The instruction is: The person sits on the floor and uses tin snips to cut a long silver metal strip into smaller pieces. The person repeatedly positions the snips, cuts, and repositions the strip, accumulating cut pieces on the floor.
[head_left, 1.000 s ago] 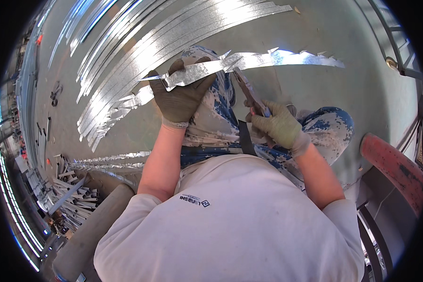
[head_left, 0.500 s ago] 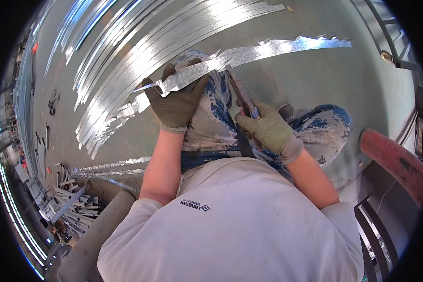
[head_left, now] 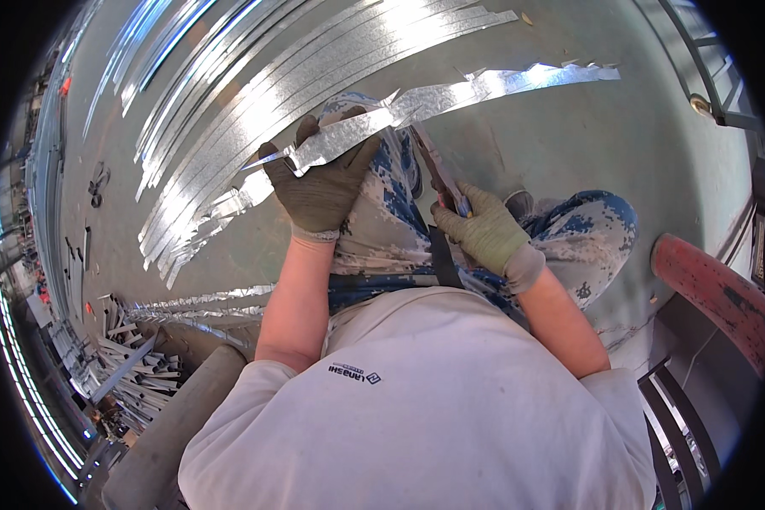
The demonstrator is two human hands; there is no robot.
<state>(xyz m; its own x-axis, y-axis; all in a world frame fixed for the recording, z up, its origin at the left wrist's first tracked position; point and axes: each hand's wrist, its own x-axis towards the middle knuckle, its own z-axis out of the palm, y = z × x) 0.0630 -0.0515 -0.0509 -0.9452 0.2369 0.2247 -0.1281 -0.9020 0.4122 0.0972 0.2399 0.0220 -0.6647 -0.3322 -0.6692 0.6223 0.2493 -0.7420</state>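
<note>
In the head view, a grey-green floor (head_left: 544, 140) carries rows of shiny metal strips (head_left: 268, 93), cut off at the upper edge. A notched metal strip (head_left: 433, 102) crosses above the person's knee, pinched in the gloved left hand's (head_left: 321, 194) grip; the right hand's (head_left: 489, 231) grip is closed around snips (head_left: 435, 163), whose tips are hard to make out near the strip's lower edge. Offcuts (head_left: 140, 365) lie heaped at lower left.

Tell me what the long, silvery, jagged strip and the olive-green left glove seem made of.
The jagged strip looks like bare, perhaps galvanised, sheet metal: bright glare and mottled grey. The left glove looks like matte fabric, possibly coated: dull, no shine.
</note>
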